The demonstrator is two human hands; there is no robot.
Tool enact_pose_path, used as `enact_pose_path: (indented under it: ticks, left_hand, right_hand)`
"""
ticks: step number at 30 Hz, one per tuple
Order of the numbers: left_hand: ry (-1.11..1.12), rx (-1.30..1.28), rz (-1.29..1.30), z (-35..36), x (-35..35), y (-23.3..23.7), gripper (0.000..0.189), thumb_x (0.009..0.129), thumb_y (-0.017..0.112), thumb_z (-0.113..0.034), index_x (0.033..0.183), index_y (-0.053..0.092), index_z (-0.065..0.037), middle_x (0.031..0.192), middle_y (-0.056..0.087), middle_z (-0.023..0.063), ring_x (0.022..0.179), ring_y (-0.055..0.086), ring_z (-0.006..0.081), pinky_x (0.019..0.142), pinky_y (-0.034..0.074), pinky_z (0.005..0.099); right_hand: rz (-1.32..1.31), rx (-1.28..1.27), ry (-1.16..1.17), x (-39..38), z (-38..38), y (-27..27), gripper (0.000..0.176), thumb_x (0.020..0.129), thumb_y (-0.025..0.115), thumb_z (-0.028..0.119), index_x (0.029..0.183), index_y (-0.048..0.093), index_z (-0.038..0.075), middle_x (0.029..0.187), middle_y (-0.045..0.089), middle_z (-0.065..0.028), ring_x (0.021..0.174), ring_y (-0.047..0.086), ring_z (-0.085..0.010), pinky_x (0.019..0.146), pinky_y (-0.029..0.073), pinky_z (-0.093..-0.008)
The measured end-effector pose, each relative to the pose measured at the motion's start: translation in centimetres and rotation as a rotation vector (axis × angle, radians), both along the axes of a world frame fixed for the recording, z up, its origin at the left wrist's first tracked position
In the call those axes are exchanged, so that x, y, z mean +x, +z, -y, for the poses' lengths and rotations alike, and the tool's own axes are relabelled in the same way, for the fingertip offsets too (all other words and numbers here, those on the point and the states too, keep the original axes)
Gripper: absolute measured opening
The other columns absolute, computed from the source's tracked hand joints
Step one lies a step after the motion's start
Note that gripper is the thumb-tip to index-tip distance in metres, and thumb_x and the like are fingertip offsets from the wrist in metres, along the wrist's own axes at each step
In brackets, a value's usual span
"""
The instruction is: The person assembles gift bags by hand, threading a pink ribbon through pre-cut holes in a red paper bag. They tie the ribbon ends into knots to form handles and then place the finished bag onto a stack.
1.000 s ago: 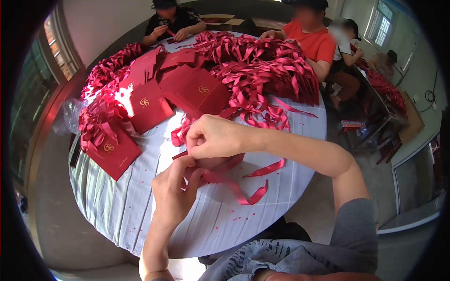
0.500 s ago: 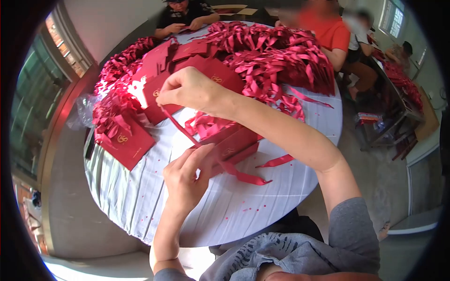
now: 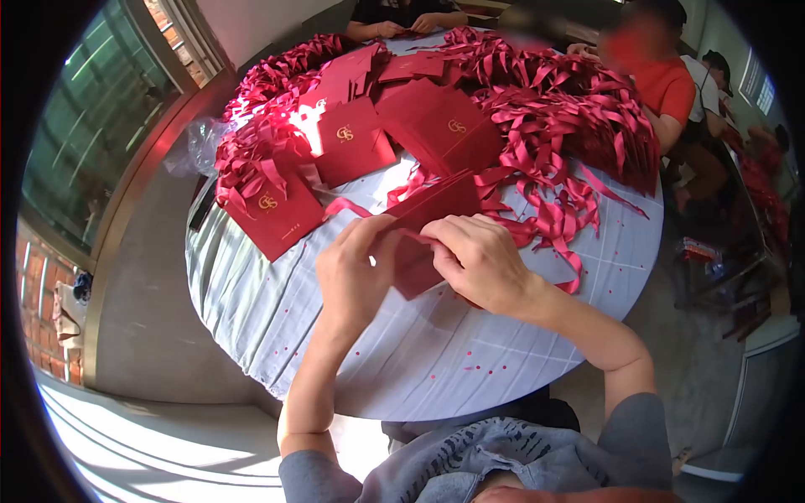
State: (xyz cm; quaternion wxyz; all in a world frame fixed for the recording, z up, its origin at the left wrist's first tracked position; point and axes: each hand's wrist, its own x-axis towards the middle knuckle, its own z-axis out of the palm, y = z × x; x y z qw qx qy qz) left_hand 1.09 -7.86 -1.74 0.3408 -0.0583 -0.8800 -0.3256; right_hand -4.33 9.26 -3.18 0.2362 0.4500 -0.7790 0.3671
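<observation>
In the head view a red bag (image 3: 419,272) stands on the round table, close to its near side. My left hand (image 3: 356,272) is at the left edge of this bag, its thumb and fingers pressed round the bag's edge or ribbon. My right hand (image 3: 478,260) pinches a red ribbon at the bag's upper part, close beside my left hand. A loose ribbon end (image 3: 345,206) lies behind my left hand. Loose red ribbons (image 3: 549,201) lie to the right of the bag. Behind it are flat red bags (image 3: 440,126) with gold lettering.
Piles of ribboned red bags (image 3: 579,109) cover the far side of the white-covered table (image 3: 285,335). A clear plastic bag (image 3: 201,144) lies at the left edge. One person (image 3: 407,17) sits across the table, another in red (image 3: 662,80) at the right. Small red dots are scattered on the cloth.
My right hand has come down from above the stack to the bag in front of me, beside my left hand. The camera view has shifted, and the bag is now turned more upright.
</observation>
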Motion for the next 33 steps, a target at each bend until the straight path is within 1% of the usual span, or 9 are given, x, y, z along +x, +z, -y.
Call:
enact_pose_path:
  ticks: [2,5,7,11,16,21,26,30,33]
  left_hand:
    - [0.004,-0.027,0.002,0.7,-0.2,0.5,0.017,0.076,0.067,-0.005,0.093,0.066,-0.005,0.078,0.064,0.0098,0.056,0.06,0.0213,0.052,0.046,0.0295]
    - [0.003,-0.052,0.022,1.7,-0.4,0.5,0.016,0.077,0.067,-0.006,0.093,0.067,-0.006,0.076,0.06,0.0082,0.057,0.057,0.0206,0.053,0.045,0.0297]
    - [-0.02,-0.097,-0.008,1.8,-0.7,0.7,0.016,0.078,0.068,-0.007,0.094,0.067,-0.006,0.075,0.057,0.0078,0.056,0.056,0.0201,0.053,0.045,0.0299]
    - [0.034,-0.191,0.008,1.4,-0.3,1.4,0.013,0.079,0.066,-0.006,0.092,0.066,-0.006,0.095,0.054,0.0073,0.057,0.057,0.0226,0.053,0.045,0.0345]
    - [0.077,-0.418,0.04,1.1,0.0,2.6,0.013,0.079,0.066,-0.008,0.091,0.066,-0.005,0.096,0.055,0.0054,0.059,0.059,0.0239,0.052,0.045,0.0356]
    - [0.003,-0.57,0.125,0.7,-0.2,4.3,0.01,0.082,0.062,-0.011,0.088,0.065,-0.003,0.096,0.055,0.0057,0.065,0.061,0.0266,0.055,0.047,0.0371]
    - [0.012,-0.509,0.171,0.3,-1.3,4.7,0.015,0.085,0.062,-0.018,0.084,0.065,-0.004,0.091,0.056,0.0055,0.067,0.061,0.0264,0.055,0.048,0.0373]
    - [0.048,-0.58,0.117,-1.0,-2.9,4.2,0.02,0.078,0.068,-0.025,0.078,0.063,-0.005,0.077,0.054,0.0056,0.073,0.06,0.0238,0.058,0.046,0.0374]
    - [-0.125,-0.585,-0.021,-1.4,-4.3,3.7,0.019,0.073,0.07,-0.02,0.081,0.062,-0.005,0.076,0.059,0.009,0.076,0.058,0.0291,0.067,0.045,0.0405]
  right_hand:
    - [0.061,-0.046,0.063,-0.8,-0.7,0.0,0.012,0.08,0.058,0.001,0.092,0.061,0.001,0.078,0.062,-0.0109,0.068,0.062,-0.0251,0.059,0.047,-0.0348]
    - [0.509,0.03,0.157,-1.5,-3.9,1.2,0.014,0.087,0.057,0.004,0.099,0.062,-0.003,0.078,0.06,-0.0061,0.066,0.058,-0.009,0.056,0.045,-0.0243]
    - [0.581,0.04,0.142,-1.7,-6.0,1.4,0.014,0.087,0.057,0.003,0.099,0.062,-0.003,0.078,0.058,-0.004,0.063,0.053,-0.0068,0.055,0.042,-0.0223]
    - [0.925,0.041,0.26,-1.2,-8.5,1.4,0.016,0.087,0.059,0.01,0.096,0.061,-0.003,0.078,0.056,-0.0048,0.066,0.052,-0.0083,0.059,0.043,-0.0255]
    - [0.573,0.156,0.261,-1.0,-10.2,0.3,0.016,0.087,0.06,0.013,0.091,0.059,-0.002,0.079,0.054,-0.0051,0.069,0.054,-0.014,0.064,0.045,-0.0282]
    - [0.839,0.108,0.1,0.1,-11.3,0.6,0.015,0.086,0.06,0.012,0.085,0.056,-0.002,0.083,0.056,-0.0062,0.075,0.055,-0.0148,0.065,0.045,-0.0283]
    - [0.404,0.082,0.143,0.8,-11.6,-1.1,0.014,0.085,0.061,0.011,0.088,0.055,-0.001,0.084,0.059,-0.0102,0.079,0.057,-0.015,0.067,0.046,-0.0292]
    - [0.629,0.057,0.09,2.8,-11.4,-0.7,0.012,0.085,0.061,0.009,0.088,0.055,-0.001,0.08,0.06,-0.0112,0.075,0.059,-0.0172,0.065,0.047,-0.0297]
    - [0.65,0.058,0.086,4.0,-11.5,-1.1,0.008,0.083,0.059,0.001,0.089,0.055,-0.003,0.075,0.059,-0.0075,0.066,0.059,-0.0134,0.063,0.048,-0.0267]
